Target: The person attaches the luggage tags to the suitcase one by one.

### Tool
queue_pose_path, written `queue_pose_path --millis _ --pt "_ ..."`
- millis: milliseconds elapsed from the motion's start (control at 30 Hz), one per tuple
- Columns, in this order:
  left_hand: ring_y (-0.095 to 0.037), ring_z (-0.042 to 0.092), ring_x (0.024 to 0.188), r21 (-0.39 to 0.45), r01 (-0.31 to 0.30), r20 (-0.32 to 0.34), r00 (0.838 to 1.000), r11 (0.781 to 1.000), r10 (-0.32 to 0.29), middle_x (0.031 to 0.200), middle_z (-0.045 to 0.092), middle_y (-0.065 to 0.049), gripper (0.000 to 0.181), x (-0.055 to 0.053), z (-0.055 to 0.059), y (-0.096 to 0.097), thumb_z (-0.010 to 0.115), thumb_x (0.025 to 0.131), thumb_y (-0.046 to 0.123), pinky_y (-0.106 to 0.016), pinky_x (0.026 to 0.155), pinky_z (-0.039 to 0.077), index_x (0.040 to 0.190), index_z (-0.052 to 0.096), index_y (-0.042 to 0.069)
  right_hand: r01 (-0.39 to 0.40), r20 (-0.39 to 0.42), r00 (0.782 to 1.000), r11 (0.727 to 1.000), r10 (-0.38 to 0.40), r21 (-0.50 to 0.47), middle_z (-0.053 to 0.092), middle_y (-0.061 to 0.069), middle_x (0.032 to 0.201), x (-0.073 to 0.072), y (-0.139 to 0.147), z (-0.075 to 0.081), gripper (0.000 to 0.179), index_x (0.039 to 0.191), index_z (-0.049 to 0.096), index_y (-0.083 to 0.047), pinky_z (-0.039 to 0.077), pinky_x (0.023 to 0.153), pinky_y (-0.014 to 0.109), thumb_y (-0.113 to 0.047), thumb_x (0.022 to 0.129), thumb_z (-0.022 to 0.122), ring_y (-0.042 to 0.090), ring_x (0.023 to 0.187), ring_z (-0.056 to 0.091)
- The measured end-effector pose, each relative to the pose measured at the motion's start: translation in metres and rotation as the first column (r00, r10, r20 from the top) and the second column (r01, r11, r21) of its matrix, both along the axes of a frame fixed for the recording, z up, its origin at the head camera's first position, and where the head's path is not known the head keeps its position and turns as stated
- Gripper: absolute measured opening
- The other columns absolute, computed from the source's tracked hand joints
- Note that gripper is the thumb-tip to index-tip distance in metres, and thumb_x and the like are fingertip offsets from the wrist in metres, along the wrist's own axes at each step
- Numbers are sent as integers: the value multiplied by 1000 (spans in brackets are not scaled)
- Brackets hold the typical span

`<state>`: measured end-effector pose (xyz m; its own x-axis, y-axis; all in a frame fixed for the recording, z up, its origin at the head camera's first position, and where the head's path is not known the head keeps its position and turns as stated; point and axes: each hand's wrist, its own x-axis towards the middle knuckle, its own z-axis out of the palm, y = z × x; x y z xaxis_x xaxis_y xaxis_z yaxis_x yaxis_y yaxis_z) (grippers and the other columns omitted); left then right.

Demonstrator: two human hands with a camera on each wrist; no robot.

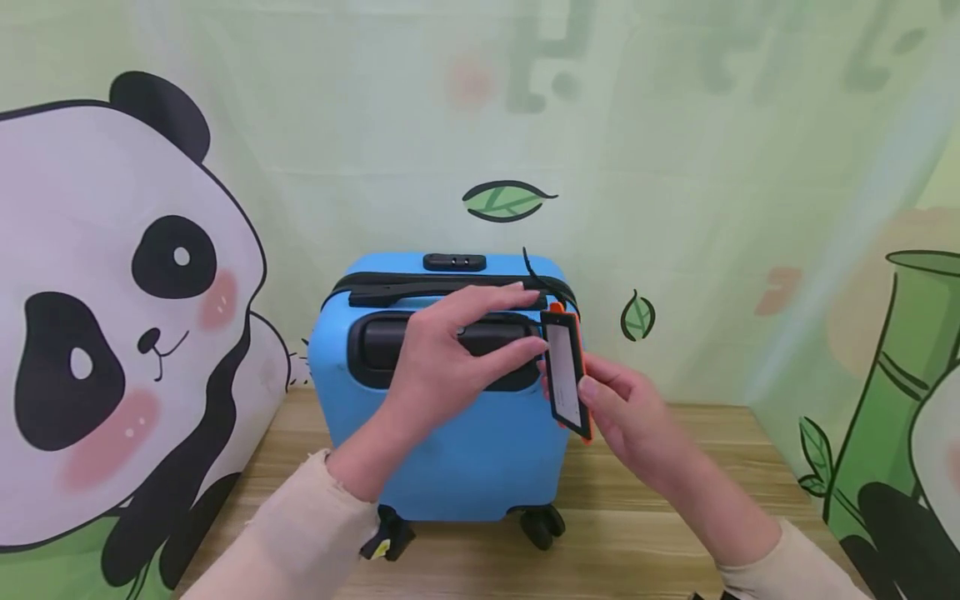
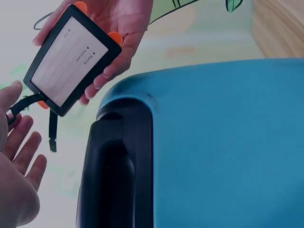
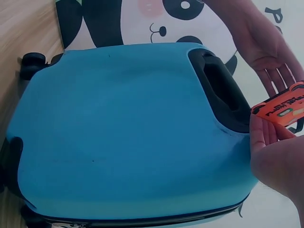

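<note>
A blue hard-shell suitcase (image 1: 450, 450) stands upright, with a black recessed handle (image 1: 375, 350) on its front. My right hand (image 1: 630, 417) grips a luggage tag (image 1: 566, 375) by its side, thumb on the edge, at the suitcase's upper right. The tag has a black frame around a white name-and-address card (image 2: 69, 59); its orange back (image 3: 285, 107) carries dark lettering. A black strap (image 2: 26, 102) hangs from one end of the tag. Close by the strap, my left hand (image 1: 457, 350) is held with thumb and fingers spread apart, its fingertips right at the tag's top.
The suitcase rests on a wood-grain surface (image 1: 637, 517) on black wheels (image 1: 542, 527). A combination lock (image 1: 454, 262) sits on its top. Behind hangs a pale green backdrop (image 1: 360, 167) printed with pandas, leaves and bamboo.
</note>
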<state>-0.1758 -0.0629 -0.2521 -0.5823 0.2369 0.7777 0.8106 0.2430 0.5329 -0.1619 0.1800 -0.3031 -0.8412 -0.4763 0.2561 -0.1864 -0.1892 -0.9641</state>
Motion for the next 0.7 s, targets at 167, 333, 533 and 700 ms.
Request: queue_pose_path --millis 167,333,533,700 --pt "-15 69 127 27 -24 -41 999 999 25 123 79 -7 35 0 -3 5 88 90 11 -35 109 54 123 79 5 -13 -22 1000 1000 13 2 61 6 152 2 -3 -2 53 160 40 6 50 113 29 -18 113 48 19 140 58" --pt "-17 72 123 42 -48 -78 996 998 51 116 80 -11 23 0 -4 7 85 93 9 -36 106 57 115 80 4 -23 -29 999 1000 23 -7 60 6 154 1 -5 -3 54 161 39 6 49 114 29 -19 113 48 19 141 57" --pt "-18 72 123 11 -69 -114 991 998 70 116 80 -10 25 -3 -9 4 87 91 9 -37 106 57 115 80 4 -63 1 998 997 63 -40 63 3 151 -1 -3 -6 51 161 46 -4 51 112 32 -21 113 49 21 139 59" --pt "-22 72 123 -23 -81 -199 977 996 75 116 80 -12 29 -6 -14 3 90 87 7 -36 106 57 114 81 5 -108 5 994 992 109 -65 66 3 147 -2 0 -9 43 155 59 -18 53 110 33 -22 112 50 24 134 62"
